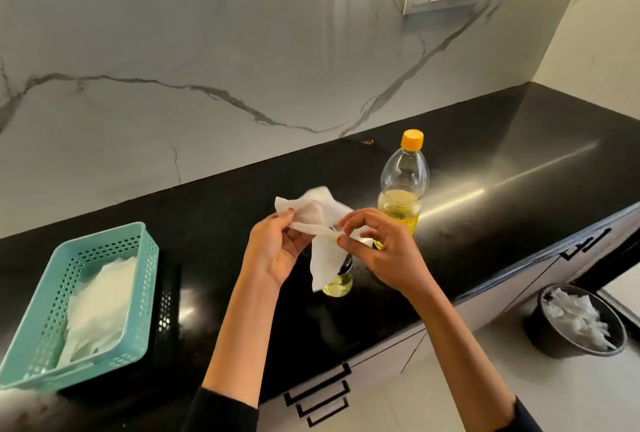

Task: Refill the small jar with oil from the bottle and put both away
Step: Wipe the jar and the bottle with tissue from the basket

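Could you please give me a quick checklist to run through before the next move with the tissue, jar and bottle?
1. Tissue held by both the left hand and the right hand: ok.
2. Oil bottle upright on the counter with its yellow cap on: ok.
3. Small jar holds oil: ok.
4. Jar lid closed: cannot tell, the tissue hangs over it.
5. Spare tissues in the teal basket: ok.
6. Oil spills on the counter: cannot tell.
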